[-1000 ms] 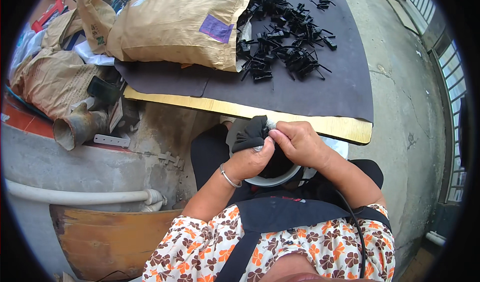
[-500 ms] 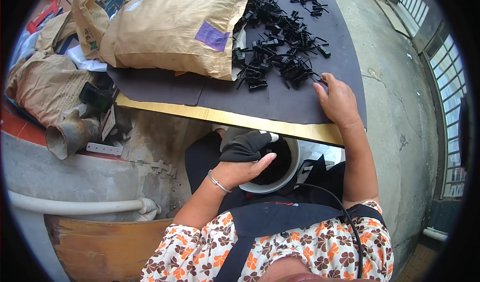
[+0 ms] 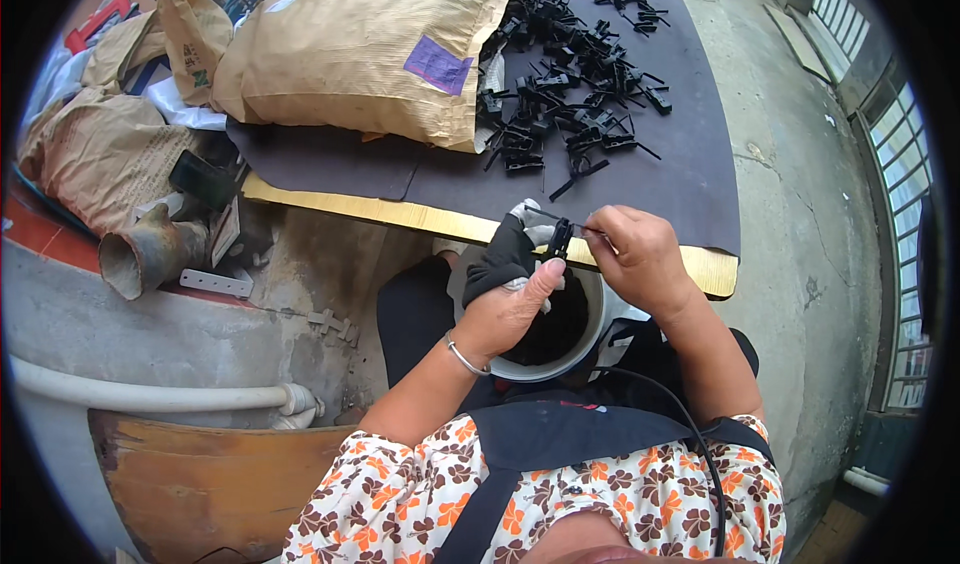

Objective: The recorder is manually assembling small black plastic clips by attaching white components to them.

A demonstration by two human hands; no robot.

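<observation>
A small black plastic part (image 3: 560, 238) with thin prongs is held between my two hands, above the bucket's far rim. My left hand (image 3: 508, 289), partly covered by a black-and-white glove with the thumb bare, is closed on its body. My bare right hand (image 3: 645, 262) pinches a thin piece of it from the right. Just below, between my knees, stands a pale bucket (image 3: 598, 336) with dark contents that I cannot make out. Beyond my hands, a pile of similar black parts (image 3: 575, 74) lies on the dark-covered table (image 3: 690, 154).
A large brown paper sack (image 3: 350, 54) lies on the table, its mouth toward the pile. The table's yellow front edge (image 3: 380, 212) runs just beyond the bucket. At left are another sack (image 3: 105, 164), a rusty metal pipe piece (image 3: 150, 254) and a white pipe (image 3: 150, 396).
My right hand has come from the pile's near edge back to my left hand, bringing a black part. My left hand has risen slightly from over the bucket and now grips the part.
</observation>
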